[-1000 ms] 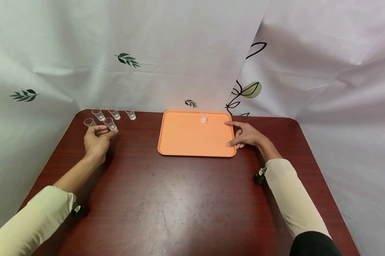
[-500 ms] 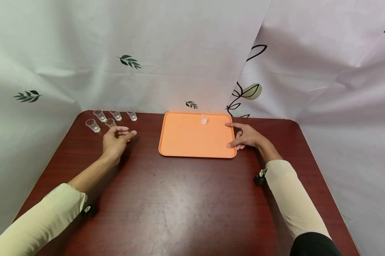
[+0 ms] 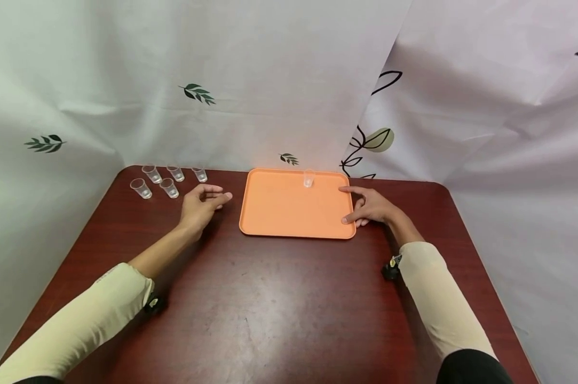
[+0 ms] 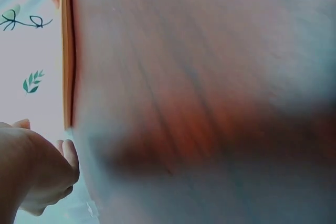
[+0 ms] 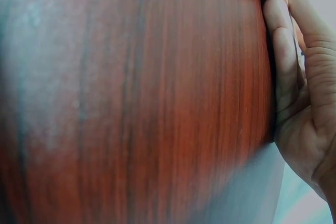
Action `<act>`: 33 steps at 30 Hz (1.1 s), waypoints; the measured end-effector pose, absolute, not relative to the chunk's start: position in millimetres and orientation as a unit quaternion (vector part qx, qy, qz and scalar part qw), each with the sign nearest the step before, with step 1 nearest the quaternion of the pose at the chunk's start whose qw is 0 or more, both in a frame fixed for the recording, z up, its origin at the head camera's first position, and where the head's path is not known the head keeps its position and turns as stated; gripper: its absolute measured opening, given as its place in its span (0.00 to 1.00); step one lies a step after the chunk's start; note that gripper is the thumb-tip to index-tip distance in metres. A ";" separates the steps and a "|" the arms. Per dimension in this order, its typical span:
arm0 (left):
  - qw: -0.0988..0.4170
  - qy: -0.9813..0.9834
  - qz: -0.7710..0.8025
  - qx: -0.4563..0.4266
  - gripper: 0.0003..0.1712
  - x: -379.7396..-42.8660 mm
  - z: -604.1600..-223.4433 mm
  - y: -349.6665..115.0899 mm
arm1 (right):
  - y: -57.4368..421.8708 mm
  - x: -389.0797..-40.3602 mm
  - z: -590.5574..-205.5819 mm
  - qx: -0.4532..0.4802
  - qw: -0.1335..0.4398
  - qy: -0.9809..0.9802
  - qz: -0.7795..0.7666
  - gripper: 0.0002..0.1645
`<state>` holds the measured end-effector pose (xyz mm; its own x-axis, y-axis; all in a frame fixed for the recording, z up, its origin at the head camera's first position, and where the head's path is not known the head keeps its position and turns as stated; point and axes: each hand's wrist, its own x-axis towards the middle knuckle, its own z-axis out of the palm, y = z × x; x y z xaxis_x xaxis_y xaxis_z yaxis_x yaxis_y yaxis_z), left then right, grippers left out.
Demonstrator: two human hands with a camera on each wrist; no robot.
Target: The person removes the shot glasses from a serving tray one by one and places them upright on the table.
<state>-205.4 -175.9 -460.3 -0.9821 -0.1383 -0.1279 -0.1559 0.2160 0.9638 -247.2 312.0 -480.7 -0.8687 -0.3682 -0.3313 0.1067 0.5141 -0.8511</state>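
In the head view an orange tray (image 3: 295,205) lies near the table's back edge. One clear plastic cup (image 3: 308,179) stands on it, toward its back right. My right hand (image 3: 372,205) grips the tray's right side, with thumb and index finger over the rim and other fingers curled against the outside. My left hand (image 3: 199,209) is over the table between the cups and the tray, fingers bent, thumb apart, with nothing visible in it. Several more clear cups stand at the back left, among them a front cup (image 3: 169,188) and a back cup (image 3: 199,174).
The dark red wooden table (image 3: 269,309) spreads out in front of the tray. A pale curtain (image 3: 250,80) with leaf prints hangs right behind the table and along its sides.
My left hand has moved right, away from the cups at the back left and toward the tray. Those cups and the right hand on the tray have stayed in place.
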 end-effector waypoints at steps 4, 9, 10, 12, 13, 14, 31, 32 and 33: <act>0.014 0.774 0.628 -0.078 0.31 -213.6 -458.8 -160.2 | 312.0 -246.6 -480.9 -0.073 0.247 0.834 -0.488 0.63; 0.020 0.773 0.631 -0.063 0.30 -223.8 -454.1 -138.7 | 313.1 -246.7 -480.5 -0.069 0.247 0.833 -0.490 0.62; 0.022 0.771 0.634 -0.059 0.31 -225.4 -453.4 -134.5 | 313.2 -246.9 -480.2 -0.069 0.246 0.834 -0.489 0.62; 0.029 0.765 0.641 -0.053 0.32 -228.1 -452.6 -126.5 | 313.4 -247.4 -479.8 -0.070 0.246 0.834 -0.489 0.62; 0.033 0.761 0.646 -0.050 0.33 -229.1 -452.6 -122.9 | 313.4 -247.8 -479.7 -0.070 0.247 0.834 -0.489 0.62; 0.038 0.757 0.651 -0.045 0.33 -229.7 -452.5 -119.4 | 313.3 -248.2 -479.7 -0.070 0.248 0.834 -0.489 0.62; 0.075 0.770 0.633 0.004 0.35 -236.3 -459.7 -64.3 | 311.0 -247.5 -478.8 -0.061 0.259 0.831 -0.489 0.63; 0.077 0.772 0.631 0.003 0.35 -236.3 -460.1 -61.0 | 310.9 -247.5 -478.9 -0.063 0.259 0.830 -0.489 0.63; 0.077 0.772 0.631 0.003 0.35 -236.7 -460.5 -57.7 | 311.1 -247.7 -479.2 -0.063 0.259 0.830 -0.489 0.63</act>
<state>-236.7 -57.7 -460.5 -0.9881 0.1017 -0.1151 -0.0926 0.2036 0.9747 -247.7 311.1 -479.2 -0.8578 -0.3587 -0.3682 0.1484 0.5130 -0.8455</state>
